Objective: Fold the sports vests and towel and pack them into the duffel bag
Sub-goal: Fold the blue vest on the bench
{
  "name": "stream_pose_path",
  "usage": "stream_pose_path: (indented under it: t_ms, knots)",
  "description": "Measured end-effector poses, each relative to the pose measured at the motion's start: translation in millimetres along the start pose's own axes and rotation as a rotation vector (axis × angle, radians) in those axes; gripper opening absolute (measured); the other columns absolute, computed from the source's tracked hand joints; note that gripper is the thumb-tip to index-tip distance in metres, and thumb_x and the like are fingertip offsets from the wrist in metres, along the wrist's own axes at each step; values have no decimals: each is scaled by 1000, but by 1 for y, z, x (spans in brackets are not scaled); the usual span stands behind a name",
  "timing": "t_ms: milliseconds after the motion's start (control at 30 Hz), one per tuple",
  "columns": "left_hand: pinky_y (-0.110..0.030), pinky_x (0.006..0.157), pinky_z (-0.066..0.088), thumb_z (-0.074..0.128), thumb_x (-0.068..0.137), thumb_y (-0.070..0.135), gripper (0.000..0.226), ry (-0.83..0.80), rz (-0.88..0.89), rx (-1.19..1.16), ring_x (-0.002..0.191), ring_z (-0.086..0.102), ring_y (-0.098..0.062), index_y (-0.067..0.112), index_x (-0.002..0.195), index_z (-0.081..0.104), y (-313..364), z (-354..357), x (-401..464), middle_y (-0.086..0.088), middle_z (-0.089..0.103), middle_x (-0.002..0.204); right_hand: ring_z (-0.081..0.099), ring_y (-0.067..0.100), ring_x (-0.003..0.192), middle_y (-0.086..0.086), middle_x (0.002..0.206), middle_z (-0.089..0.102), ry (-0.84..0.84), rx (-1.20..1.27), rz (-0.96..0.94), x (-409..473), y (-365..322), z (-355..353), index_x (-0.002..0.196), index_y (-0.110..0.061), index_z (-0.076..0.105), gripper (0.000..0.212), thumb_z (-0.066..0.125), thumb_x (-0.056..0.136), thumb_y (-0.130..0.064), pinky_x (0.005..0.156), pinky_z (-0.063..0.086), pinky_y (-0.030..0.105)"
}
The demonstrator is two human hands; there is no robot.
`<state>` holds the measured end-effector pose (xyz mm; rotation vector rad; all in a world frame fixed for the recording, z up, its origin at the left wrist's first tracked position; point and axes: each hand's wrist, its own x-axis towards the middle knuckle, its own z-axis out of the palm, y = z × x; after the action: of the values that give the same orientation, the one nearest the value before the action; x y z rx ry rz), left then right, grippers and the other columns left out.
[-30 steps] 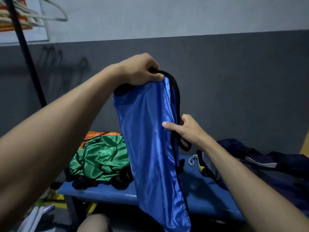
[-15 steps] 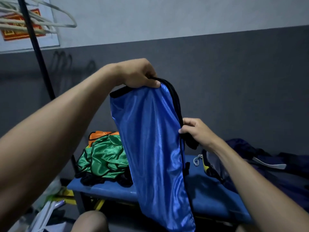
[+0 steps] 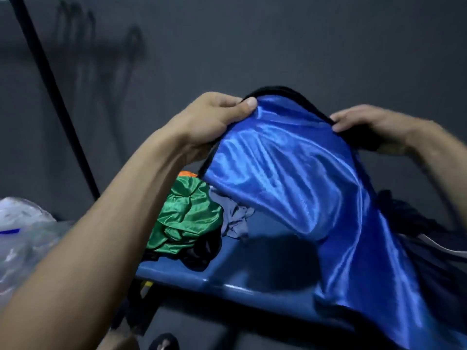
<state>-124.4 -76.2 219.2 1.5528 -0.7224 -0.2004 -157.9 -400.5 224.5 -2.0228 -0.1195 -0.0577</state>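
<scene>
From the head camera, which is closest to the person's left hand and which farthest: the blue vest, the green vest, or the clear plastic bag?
Measured from the left hand:
1. Blue vest: pinched in that hand at its black-trimmed top edge.
2. Green vest: crumpled on the blue bench, below the hand.
3. Clear plastic bag: far out at the left edge of the view.

Shiny blue vest [image 3: 298, 188] draped above bench [image 3: 227, 279]

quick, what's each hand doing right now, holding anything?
Left hand: closed, pinching the top edge of the blue vest.
Right hand: closed, gripping the vest's black-trimmed edge on the other side.
</scene>
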Motion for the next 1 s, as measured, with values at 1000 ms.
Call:
stream_pose_path:
  t_ms: [1000]
  knots:
    - [-49, 87, 49, 61, 91, 22, 19, 318, 176, 1087, 97, 54, -33, 17, 110, 64, -276, -36, 51, -8, 59, 108, 67, 6, 80, -6, 90, 75, 235, -469, 39, 98, 216, 117, 98, -18, 77, 13, 74, 91, -28, 80, 50, 24]
